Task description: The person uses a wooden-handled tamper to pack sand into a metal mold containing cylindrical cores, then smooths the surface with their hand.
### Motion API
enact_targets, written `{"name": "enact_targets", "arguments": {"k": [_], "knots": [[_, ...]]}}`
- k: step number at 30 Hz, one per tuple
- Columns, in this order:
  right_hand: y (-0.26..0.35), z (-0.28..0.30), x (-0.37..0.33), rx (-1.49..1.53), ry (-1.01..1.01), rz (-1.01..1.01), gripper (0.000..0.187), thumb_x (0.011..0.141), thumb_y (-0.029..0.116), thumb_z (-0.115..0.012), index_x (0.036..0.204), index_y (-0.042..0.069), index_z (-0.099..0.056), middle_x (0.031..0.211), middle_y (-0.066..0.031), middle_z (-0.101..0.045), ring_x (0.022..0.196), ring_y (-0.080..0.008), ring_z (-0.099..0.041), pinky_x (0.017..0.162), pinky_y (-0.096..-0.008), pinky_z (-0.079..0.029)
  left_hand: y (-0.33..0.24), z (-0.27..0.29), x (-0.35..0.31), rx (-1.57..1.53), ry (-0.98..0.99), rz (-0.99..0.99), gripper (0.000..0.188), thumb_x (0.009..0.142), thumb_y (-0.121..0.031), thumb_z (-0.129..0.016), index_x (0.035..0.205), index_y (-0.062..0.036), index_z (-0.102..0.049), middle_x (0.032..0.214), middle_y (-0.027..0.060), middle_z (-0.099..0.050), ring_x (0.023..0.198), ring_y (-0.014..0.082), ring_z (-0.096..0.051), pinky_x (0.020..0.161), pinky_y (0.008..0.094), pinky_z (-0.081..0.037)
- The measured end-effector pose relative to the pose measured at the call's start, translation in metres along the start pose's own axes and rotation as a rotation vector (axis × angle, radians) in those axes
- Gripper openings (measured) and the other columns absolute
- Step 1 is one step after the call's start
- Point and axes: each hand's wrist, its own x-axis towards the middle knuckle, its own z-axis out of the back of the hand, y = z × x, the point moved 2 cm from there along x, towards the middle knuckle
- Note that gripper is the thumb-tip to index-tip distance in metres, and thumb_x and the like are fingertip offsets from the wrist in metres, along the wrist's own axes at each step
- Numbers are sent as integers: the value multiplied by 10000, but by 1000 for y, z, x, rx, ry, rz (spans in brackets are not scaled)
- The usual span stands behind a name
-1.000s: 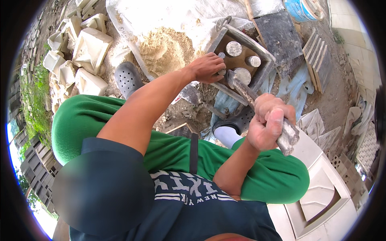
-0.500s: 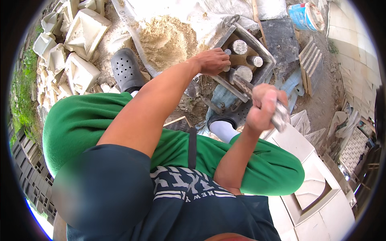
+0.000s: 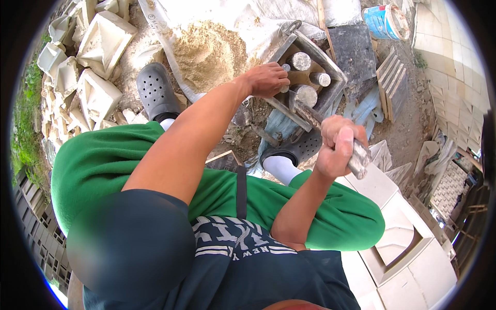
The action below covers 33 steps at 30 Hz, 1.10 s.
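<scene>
An angular dark frame (image 3: pixel 338 72) stands on the ground between my feet, with several pale-topped cylinders (image 3: pixel 301 61) upright inside it. At its left side my left hand (image 3: pixel 267 80) has its fingers curled downward by a small grey round piece (image 3: pixel 286 67). What those fingers grip is hidden. My right hand (image 3: pixel 341 142) is closed round the pale, worn handle of a bar-like tool (image 3: pixel 308 113). The tool's far end slants over the frame's near edge, close to the nearest cylinder; its exact shape there is unclear.
Sandy powder (image 3: pixel 209 54) lies on a pale sheet beyond my left hand. Pale angular blocks (image 3: pixel 106 41) are piled at the left. A blue-and-white bucket (image 3: pixel 385 21), a dark board (image 3: pixel 353 49) and a slatted wooden piece (image 3: pixel 391 77) lie right of the frame. Pale moulded panels (image 3: pixel 398 243) are beside my right knee.
The tool's far end has swung toward me, from beside the left hand to the frame's near edge. The left hand stays at the frame's left side. The whole view has shifted slightly.
</scene>
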Motion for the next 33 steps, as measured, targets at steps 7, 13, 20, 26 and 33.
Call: {"name": "enact_targets", "arguments": {"k": [7,13,20,26,33], "knots": [[-7,2,1,-105,82,8,165,883,96,-414,722,62,-397,546,-13,-352,467,-99,-270,448,-283,-255,1,-1,-2,-30,-11,-2,191,762,-121,-629,950,-93,-636,857,51,-596,881,220,-581,844,342,-448],[-7,3,5,23,-149,35,177,876,111,-451,722,47,-388,542,-23,-379,458,-100,-303,428,-269,-256,-2,-2,4,-35,5,3,196,759,-124,-640,953,-95,-639,858,49,-602,881,217,-584,852,342,-446],[0,8,9,86,-195,63,136,866,96,-488,772,24,-420,559,-42,-425,490,-99,-356,430,-262,-259,-1,-2,5,-35,-23,-19,168,780,-136,-651,944,-99,-642,861,45,-606,882,223,-589,847,337,-447],[-8,3,12,13,-241,-45,168,871,100,-538,741,14,-475,577,-38,-479,495,-77,-385,448,-243,-272,1,2,6,-57,-31,-24,171,795,-150,-647,953,-87,-644,852,54,-599,844,235,-581,826,348,-450],[-17,3,15,-46,-315,-76,153,877,89,-545,753,7,-508,562,-27,-478,480,-66,-382,437,-229,-283,0,0,5,-74,-50,-27,158,809,-128,-636,958,-74,-643,839,58,-593,837,241,-580,803,356,-451]]}}
